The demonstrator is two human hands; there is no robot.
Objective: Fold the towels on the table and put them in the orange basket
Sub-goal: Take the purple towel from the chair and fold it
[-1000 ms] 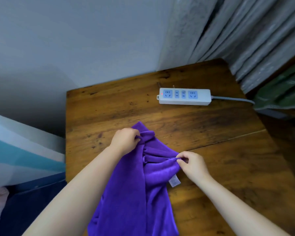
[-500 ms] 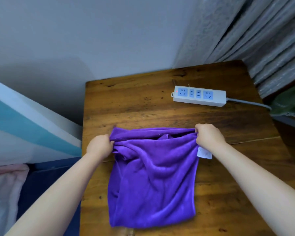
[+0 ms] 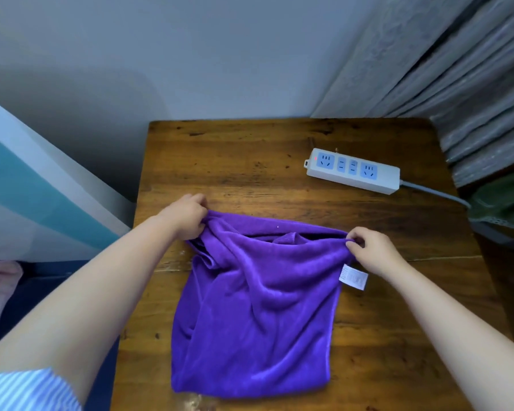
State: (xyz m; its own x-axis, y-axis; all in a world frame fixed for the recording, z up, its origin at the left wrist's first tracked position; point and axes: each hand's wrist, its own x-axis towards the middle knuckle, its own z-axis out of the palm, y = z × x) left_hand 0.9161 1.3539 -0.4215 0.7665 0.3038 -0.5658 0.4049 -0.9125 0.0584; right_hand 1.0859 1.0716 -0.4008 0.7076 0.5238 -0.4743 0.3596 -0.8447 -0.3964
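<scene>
Wooden table (image 3: 220, 161) against a pale wall, grey curtain (image 3: 457, 84) hanging at the right, white power strip (image 3: 353, 170) lying near the far right edge with its cable trailing off the side. Something green (image 3: 505, 203) bunched beyond the right edge, too dim to name. No orange basket anywhere in the head view.

Spread across the near middle of the table: purple towel (image 3: 255, 307), already doubled by the look of the layered far edge, still rumpled with diagonal creases, white care label (image 3: 353, 277) poking out at its right side. Near edge lying close to the front of the table.

Best handled, probably, by drawing the two far corners apart until the top edge runs straight, matching the layers, then laying the cloth flat and smoothing the folds toward the near side before the next fold. Worth tucking the loose inner bulge under the top edge first, or the fold will likely come out lumpy.

Left hand (image 3: 187, 216) clenched around the far left corner, cloth bunched inside the curled fingers. Right hand (image 3: 371, 247) pinching the far right corner between thumb and fingertips, other fingers curled loosely. Both corners lifted slightly, top edge sagging between them. Striped sleeve (image 3: 27, 390) showing at the lower left.
</scene>
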